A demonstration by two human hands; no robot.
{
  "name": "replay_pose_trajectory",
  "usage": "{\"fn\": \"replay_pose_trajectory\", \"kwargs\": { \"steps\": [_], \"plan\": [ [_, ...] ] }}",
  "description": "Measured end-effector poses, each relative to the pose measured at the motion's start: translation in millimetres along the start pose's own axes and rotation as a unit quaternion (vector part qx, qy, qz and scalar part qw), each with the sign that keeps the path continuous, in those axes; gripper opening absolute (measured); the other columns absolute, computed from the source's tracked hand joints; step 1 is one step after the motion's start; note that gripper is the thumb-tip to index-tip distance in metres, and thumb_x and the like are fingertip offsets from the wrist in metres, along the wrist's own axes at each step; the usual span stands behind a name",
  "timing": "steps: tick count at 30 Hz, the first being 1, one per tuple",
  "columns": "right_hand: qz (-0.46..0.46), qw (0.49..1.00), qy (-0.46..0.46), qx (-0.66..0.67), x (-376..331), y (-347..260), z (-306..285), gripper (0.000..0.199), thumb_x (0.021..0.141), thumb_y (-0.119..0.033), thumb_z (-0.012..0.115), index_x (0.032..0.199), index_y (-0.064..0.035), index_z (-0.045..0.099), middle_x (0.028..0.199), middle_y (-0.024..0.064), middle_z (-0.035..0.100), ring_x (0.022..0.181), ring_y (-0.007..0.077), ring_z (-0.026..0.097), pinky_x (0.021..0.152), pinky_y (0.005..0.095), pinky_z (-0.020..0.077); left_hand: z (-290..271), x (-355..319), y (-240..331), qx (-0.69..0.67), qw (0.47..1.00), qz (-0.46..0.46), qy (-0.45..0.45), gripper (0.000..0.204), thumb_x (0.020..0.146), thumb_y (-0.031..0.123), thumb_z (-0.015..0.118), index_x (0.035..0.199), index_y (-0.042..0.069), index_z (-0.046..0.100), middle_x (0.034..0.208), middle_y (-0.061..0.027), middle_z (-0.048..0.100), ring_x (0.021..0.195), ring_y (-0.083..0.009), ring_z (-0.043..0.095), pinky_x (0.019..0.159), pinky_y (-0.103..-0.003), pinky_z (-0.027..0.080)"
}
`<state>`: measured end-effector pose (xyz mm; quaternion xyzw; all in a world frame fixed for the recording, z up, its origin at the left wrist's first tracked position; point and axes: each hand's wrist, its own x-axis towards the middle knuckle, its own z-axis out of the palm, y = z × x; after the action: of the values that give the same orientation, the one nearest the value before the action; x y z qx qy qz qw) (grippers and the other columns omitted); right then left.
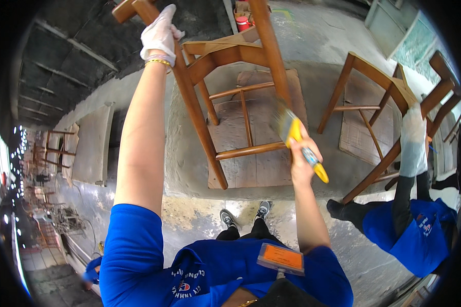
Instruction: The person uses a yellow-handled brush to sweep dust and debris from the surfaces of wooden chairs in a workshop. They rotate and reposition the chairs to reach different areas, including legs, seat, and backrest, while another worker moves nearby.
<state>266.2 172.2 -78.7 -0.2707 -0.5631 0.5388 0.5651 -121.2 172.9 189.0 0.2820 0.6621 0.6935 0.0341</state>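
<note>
My gloved left hand [160, 31] grips the chair [225, 77] leg on the platform [189, 174]; my right hand [302, 158] clenches a yellow-handled brush [298, 139] (orange rectangular badge [281, 257] on my chest).

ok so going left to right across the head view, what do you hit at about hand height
Stacked chair frames far off → gloved left hand gripping a chair leg → right hand holding a yellow-handled paintbrush → second wooden chair → a co-worker's gloved hand on it.
</note>
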Motion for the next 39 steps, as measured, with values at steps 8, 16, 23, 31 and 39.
{"fn": "replay_pose_trajectory", "kwargs": {
  "steps": [8, 16, 23, 31, 39],
  "plan": [
    [-0.339, 0.927, 0.020, -0.159, 100, -10, 227, 0.014, 0.070, -0.003, 0.070, 0.075, -0.0087, 0.058, 0.138, 0.0256, 0.065, 0.124, 0.0429, 0.066, 0.099, 0.0448, 0.0575, -5, -18, 10, 0.008, 1.000, -0.001, 0.014, 0.032, 0.093, 0.034, 0.077, 0.101, 0.004, 0.080, 0.062, -0.0034, 0.059, 0.062, -0.0149, 0.059, 0.069, -0.031, 0.050],
    [0.038, 0.882, -0.259, 0.392, 96, -33, 200, 0.026, 0.079, 0.012, 0.073, 0.070, -0.0069, 0.058, 0.126, 0.0295, 0.070, 0.138, 0.0376, 0.057, 0.110, 0.0427, 0.0462, -4, -14, 20, 0.001, 0.997, -0.043, 0.065, 0.049, 0.087, 0.044, 0.081, 0.064, 0.005, 0.064, 0.054, -0.0085, 0.058, 0.050, -0.0214, 0.057, 0.057, -0.038, 0.049],
    [-0.127, 0.989, -0.064, 0.044, 164, -17, 205, 0.020, 0.078, 0.016, 0.062, 0.076, -0.0019, 0.068, 0.123, 0.0224, 0.074, 0.121, 0.0271, 0.070, 0.103, 0.0320, 0.0510, -6, -12, 15, 0.039, 0.999, -0.007, 0.030, 0.054, 0.091, 0.048, 0.076, 0.064, 0.001, 0.068, 0.055, -0.0099, 0.059, 0.053, -0.0225, 0.058, 0.061, -0.038, 0.050],
    [-0.068, 0.897, -0.198, -0.389, 29, -21, 66, 0.015, 0.074, 0.008, 0.066, 0.074, -0.0066, 0.067, 0.122, 0.0188, 0.075, 0.104, 0.0339, 0.076, 0.087, 0.0360, 0.0595, -5, -12, 10, -0.028, 0.999, 0.007, 0.028, 0.046, 0.090, 0.041, 0.080, 0.066, 0.004, 0.066, 0.054, -0.0057, 0.054, 0.048, -0.0192, 0.055, 0.054, -0.037, 0.049],
    [0.189, 0.954, -0.225, -0.061, -115, 19, 138, 0.019, 0.080, 0.011, 0.074, 0.079, -0.0051, 0.065, 0.107, 0.0055, 0.076, 0.107, 0.0196, 0.070, 0.096, 0.0350, 0.0526, -6, -20, 13, -0.020, 0.999, 0.011, 0.034, 0.045, 0.089, 0.040, 0.081, 0.068, 0.004, 0.065, 0.055, -0.0054, 0.054, 0.047, -0.0190, 0.054, 0.053, -0.037, 0.049]
  ]
}}
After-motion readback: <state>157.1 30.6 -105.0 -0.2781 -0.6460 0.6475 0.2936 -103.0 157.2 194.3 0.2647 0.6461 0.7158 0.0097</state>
